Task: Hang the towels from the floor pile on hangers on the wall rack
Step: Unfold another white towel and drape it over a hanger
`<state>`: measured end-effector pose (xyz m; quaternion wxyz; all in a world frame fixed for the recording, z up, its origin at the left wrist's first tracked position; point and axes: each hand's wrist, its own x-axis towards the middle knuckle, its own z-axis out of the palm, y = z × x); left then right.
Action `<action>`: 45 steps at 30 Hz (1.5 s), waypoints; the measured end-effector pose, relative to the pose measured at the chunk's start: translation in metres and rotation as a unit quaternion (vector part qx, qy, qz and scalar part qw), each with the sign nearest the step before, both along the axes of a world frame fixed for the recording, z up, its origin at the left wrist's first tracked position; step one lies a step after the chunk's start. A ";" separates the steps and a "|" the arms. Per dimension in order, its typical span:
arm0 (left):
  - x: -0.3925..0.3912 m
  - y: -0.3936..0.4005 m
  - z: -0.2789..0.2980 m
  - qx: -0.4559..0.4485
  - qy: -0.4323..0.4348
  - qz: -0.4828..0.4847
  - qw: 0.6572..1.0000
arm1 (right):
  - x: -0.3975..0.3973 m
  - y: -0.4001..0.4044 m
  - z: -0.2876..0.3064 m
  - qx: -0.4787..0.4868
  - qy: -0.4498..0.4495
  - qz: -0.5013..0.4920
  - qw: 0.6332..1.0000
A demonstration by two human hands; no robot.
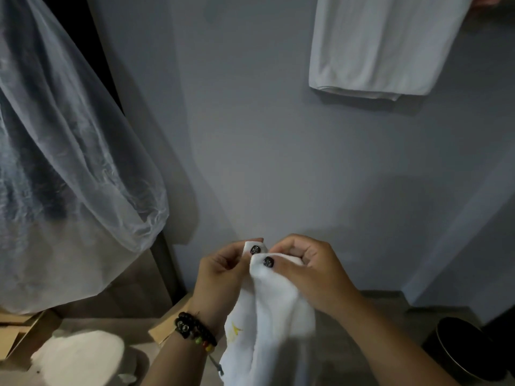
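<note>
A white towel (274,316) hangs down in front of me, held by its top edge. My left hand (223,274) pinches that edge from the left, and my right hand (303,268) pinches it from the right, thumbs close together. A small yellow mark shows on the towel's lower left. Another white towel (376,51) hangs folded against the grey wall at the upper right; its hanger and the rack are out of frame. A white pile of towels (80,355) lies on the floor at the lower left.
A garment in a clear plastic cover (64,162) hangs at the left. Cardboard pieces (164,327) lie on the floor by the wall. A round black container (462,349) stands at the lower right.
</note>
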<state>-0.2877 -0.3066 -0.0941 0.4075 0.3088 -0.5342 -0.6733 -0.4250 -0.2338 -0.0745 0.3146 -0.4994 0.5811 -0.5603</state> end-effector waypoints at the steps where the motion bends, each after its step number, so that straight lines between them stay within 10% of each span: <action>1: -0.001 0.001 0.002 -0.008 -0.006 0.001 1.000 | 0.004 0.000 0.000 0.004 -0.015 0.018 1.000; 19: 0.007 0.006 0.011 0.054 0.100 -0.079 0.990 | 0.011 -0.015 -0.011 -0.060 -0.026 -0.114 0.991; 37: -0.002 -0.009 0.011 -0.013 0.027 -0.070 0.997 | -0.015 -0.009 -0.037 0.068 -0.004 0.058 0.996; 45: -0.006 -0.009 -0.001 -0.235 -0.091 0.002 0.968 | -0.011 -0.011 -0.038 0.054 0.056 0.037 0.996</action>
